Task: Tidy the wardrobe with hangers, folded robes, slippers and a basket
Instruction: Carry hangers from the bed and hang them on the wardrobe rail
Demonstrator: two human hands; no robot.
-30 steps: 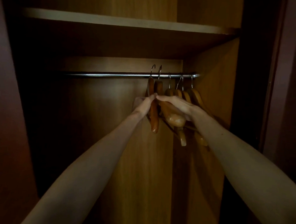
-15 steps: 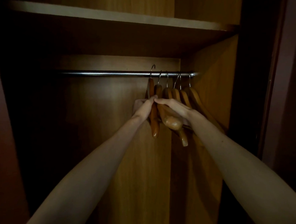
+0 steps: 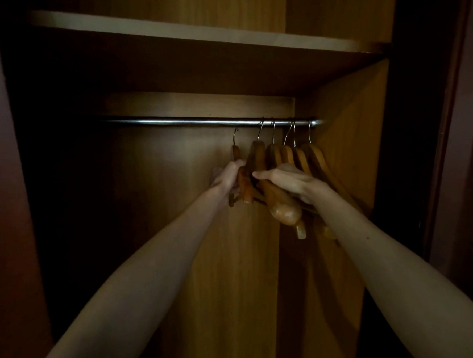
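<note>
Head view: dim wardrobe interior.
Left hand (image 3: 228,178): grips one wooden hanger (image 3: 242,179), its hook just below the rail (image 3: 178,120).
Right hand (image 3: 290,180): fingers curled over the hung hangers (image 3: 300,158) at the rail's right end.

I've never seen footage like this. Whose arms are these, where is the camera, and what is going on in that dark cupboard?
No machine here: these are a person's two bare arms, filmed by a camera worn on their head, looking forward and down. That is why the arms reach in from the bottom of the picture.

They stand before an open wooden wardrobe. A metal rail runs across it under a shelf. Wooden hangers hang bunched at the rail's right end.

The left hand grips the leftmost hanger, whose hook sits just below the rail, off it. The right hand holds the bunch beside it, fingers curled over the wood.

It is too dim to see anything else.
</note>
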